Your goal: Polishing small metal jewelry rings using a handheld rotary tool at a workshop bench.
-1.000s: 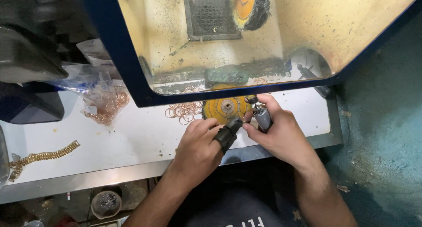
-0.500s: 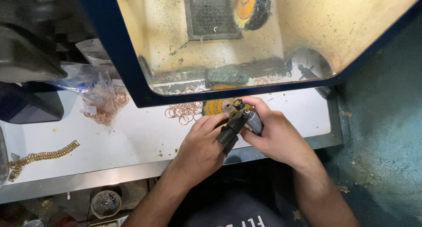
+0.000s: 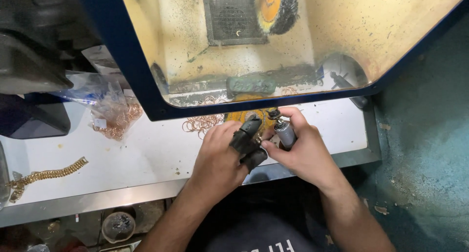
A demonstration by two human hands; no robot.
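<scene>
Bench: white worktop (image 3: pixel 146 159) with a grey metal front edge.
Hood: blue-framed clear shield (image 3: pixel 117 61) over a dusty yellow-stained chamber (image 3: pixel 342 22), with a dark vent grille (image 3: pixel 232 15) at its back.
Floor: worn teal surface (image 3: pixel 430 159), speckled with debris.

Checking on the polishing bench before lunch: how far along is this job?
Done: unclear; a gold chain lies aside. In hand: the right hand grips a small metal rotary tool, the left hand, in black finger guards, meets it. Left: loose copper rings and a bagful.
</scene>
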